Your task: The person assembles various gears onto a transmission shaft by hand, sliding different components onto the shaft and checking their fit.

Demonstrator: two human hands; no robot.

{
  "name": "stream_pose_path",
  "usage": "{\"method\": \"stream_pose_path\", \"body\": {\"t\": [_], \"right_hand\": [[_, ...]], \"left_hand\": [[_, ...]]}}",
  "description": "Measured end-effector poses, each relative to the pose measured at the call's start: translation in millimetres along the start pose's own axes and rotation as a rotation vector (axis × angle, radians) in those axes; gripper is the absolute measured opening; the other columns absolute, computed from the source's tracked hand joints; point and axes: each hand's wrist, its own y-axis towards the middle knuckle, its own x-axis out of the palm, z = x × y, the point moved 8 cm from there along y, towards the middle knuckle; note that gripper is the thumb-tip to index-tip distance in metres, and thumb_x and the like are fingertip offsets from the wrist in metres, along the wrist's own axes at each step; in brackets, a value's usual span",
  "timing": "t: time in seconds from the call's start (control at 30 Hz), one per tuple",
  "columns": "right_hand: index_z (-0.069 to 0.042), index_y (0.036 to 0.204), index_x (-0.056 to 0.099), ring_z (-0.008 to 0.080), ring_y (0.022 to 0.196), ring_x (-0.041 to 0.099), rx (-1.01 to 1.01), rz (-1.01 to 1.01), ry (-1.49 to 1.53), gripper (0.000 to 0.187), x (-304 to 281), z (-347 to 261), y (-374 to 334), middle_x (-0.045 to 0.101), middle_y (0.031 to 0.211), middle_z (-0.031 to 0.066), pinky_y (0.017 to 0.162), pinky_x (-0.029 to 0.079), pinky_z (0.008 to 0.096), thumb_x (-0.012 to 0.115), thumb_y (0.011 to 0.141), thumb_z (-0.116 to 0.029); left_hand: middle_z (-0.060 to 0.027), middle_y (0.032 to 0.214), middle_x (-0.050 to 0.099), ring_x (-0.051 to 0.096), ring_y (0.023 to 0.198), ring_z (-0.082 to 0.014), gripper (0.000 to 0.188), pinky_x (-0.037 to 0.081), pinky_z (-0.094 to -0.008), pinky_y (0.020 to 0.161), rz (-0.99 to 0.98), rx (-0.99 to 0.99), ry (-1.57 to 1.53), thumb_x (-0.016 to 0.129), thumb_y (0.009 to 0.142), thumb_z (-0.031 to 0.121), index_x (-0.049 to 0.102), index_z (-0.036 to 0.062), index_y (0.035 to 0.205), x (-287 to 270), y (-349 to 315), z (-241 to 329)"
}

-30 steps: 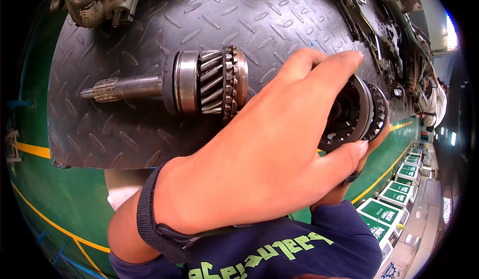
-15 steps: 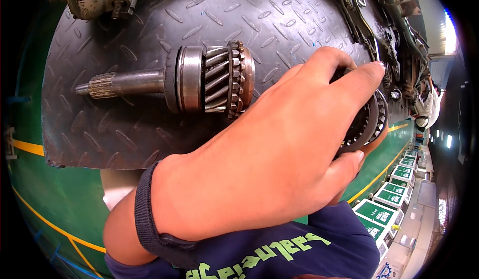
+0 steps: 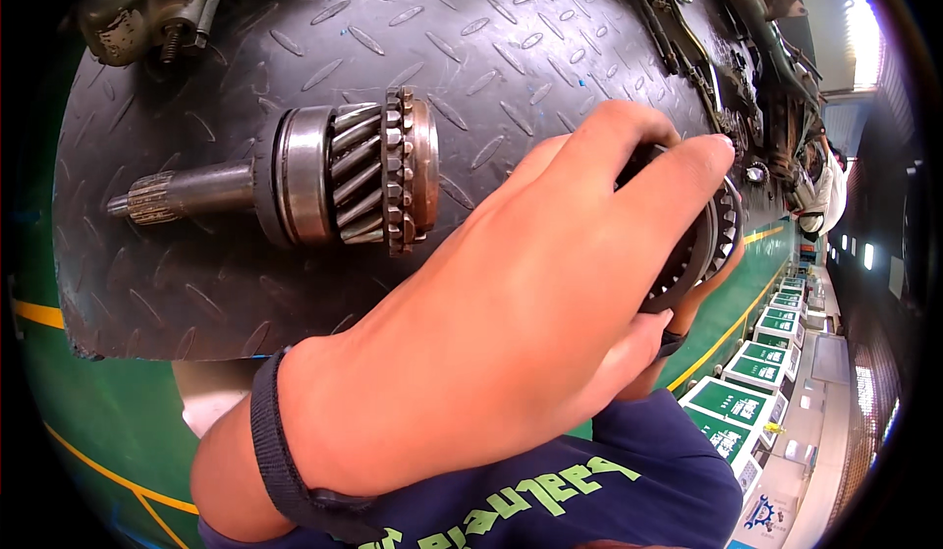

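My left hand [image 3: 501,284] reaches across from the lower left with a dark band round its wrist. Its fingers and thumb are closed on a dark toothed gear ring [image 3: 699,254], gripping it from above and the near side. Behind the ring, part of my right hand [image 3: 724,276] shows against its far lower side; most of its fingers are hidden. Left of my hands a steel gear shaft [image 3: 309,176] lies on its side on the tread-plate tabletop [image 3: 196,294], its splined end to the left and its helical gear and toothed ring to the right.
A cast metal housing [image 3: 147,19] with a bolt stands at the far left. Long metal parts [image 3: 747,38] crowd the far right of the table. Beyond the edge are a green floor with yellow lines, a row of green-and-white boxes [image 3: 732,402] and another person [image 3: 825,195].
The view has shifted, so the shaft and housing appear farther left. Both hands stay on the gear ring, and more of my right wrist with its dark band now shows.
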Motion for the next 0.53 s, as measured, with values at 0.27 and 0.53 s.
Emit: {"method": "stream_pose_path", "body": {"t": [0.27, 0.53], "right_hand": [[0.001, 0.088, 0.06, 0.0181, 0.083, 0.052, -0.237, -0.047, -0.288, 0.04, 16.6, -22.8, 0.8, 0.06, 0.085, 0.008, 0.08, 0.043, 0.0329, 0.04, 0.109, -0.025], [-0.002, 0.085, 0.064, 0.0312, 0.09, 0.056, -0.549, -0.053, -0.511, 0.03, 9.7, -45.9, -1.0, 0.064, 0.087, 0.0115, 0.087, 0.041, 0.0417, 0.049, 0.102, -0.021]], "left_hand": [[-0.026, 0.131, 0.05, 0.058, 0.113, -0.0434, 0.067, 0.047, -0.0452, 0.1, 0.085, -0.051, 0.006, 0.077, 0.073, 0.004, 0.049, -0.0073, 0.133, 11.5, -6.1, -21.0], [-0.0254, 0.134, 0.054, 0.058, 0.125, -0.03, 0.07, 0.047, -0.0372, 0.106, 0.035, -0.074, 0.341, 0.073, 0.07, 0.007, 0.05, -0.0042, 0.135, -16.4, 8.1, 29.1]]}}
